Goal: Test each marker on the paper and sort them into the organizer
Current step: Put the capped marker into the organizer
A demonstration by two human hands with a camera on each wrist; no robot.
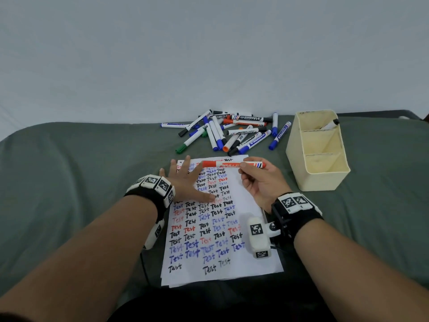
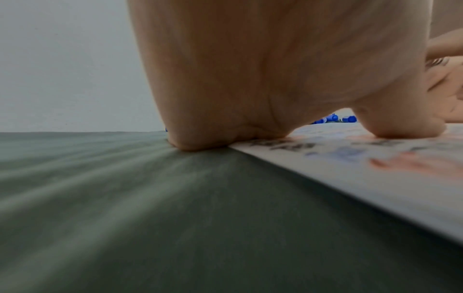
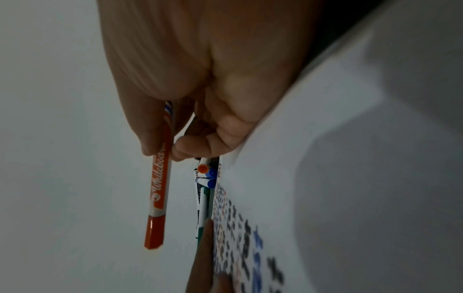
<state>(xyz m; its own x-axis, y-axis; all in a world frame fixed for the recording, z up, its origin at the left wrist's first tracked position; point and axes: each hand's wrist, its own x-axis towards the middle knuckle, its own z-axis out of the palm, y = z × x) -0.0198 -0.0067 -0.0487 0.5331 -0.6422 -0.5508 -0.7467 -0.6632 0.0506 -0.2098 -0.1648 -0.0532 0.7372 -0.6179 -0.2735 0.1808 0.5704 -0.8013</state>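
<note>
Red marker (image 1: 232, 164) pinched in right hand (image 1: 260, 182), left hand (image 1: 185, 180) flat on paper (image 1: 250, 201)

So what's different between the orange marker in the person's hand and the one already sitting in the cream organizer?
The orange marker lies level above the paper, pinched by the right hand; the marker in the organizer leans tilted in the far compartment, with no hand on it. The held one has an orange cap and orange label; the other shows a black end on a white barrel. The held one shows full length; the other is mostly hidden by the organizer wall.
</note>
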